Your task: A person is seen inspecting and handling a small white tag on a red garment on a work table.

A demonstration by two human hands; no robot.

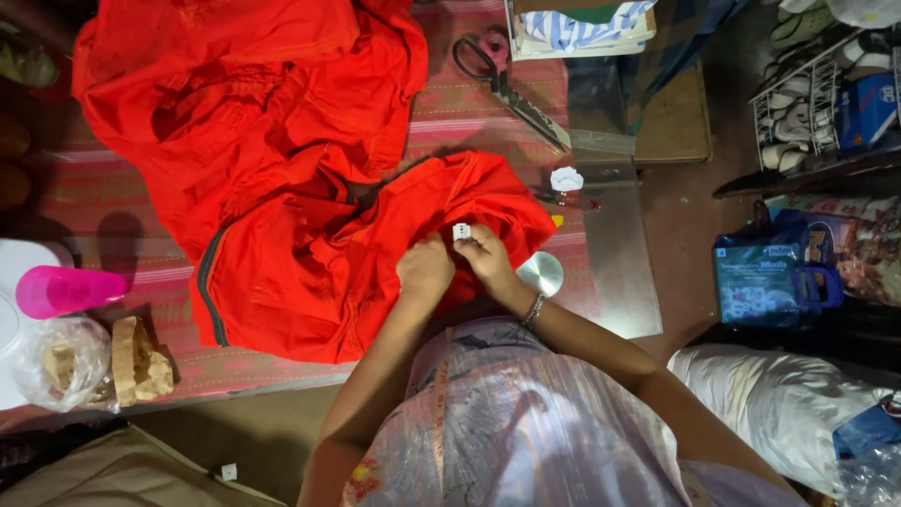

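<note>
Both hands work at the near edge of the orange garment (300, 235), which lies bunched across the worktop (619, 253) on a striped cloth. The left hand (425, 269) presses down on the fabric with its fingers curled — its grip looks clenched on a fold of the garment, though the fingertips are hidden. The right hand (486, 253), a bracelet at its wrist, pinches a small white tag (461, 231) against the garment's edge, just beyond the left hand.

Beyond the garment, at its far right, lie black-handled scissors (511, 89), blades pointing toward the worktop's right edge. Just right of the garment sit a small white scrap (566, 177) and a round silvery disc (542, 273), the disc close beside the right wrist. Left of the garment stand a pink cup (61, 289) and a clear bag (61, 361).

The tag is tiny and held only by fingertips — it could slip or turn askew if the loose, slack fabric shifts under the left hand. The disc could be knocked off by the right forearm.
</note>
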